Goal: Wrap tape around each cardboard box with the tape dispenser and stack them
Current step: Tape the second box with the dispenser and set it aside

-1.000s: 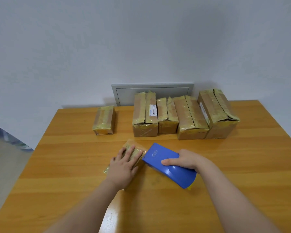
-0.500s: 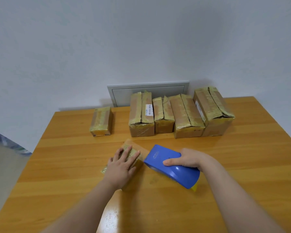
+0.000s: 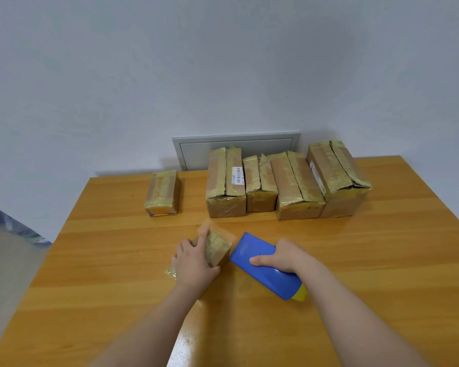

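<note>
A small taped cardboard box (image 3: pixel 217 249) lies in the middle of the wooden table (image 3: pixel 382 260). My left hand (image 3: pixel 194 263) rests on its left side, index finger stretched out along the top, the other fingers curled over the box's edge. Just right of the box sits the blue tape dispenser (image 3: pixel 265 266) with a yellow end, and my right hand (image 3: pixel 284 256) grips it from above. A clear strip of tape seems to run over the box's far end.
Several taped boxes stand in a row (image 3: pixel 284 186) at the table's far edge, with one smaller taped box (image 3: pixel 162 193) apart to their left. A grey wall panel (image 3: pixel 196 152) is behind them. Floor shows past the left table edge.
My left hand has shifted from lying flat on the box to its left side, index finger extended. The dispenser and right hand have stayed nearly in place; the camera has tilted a little.
</note>
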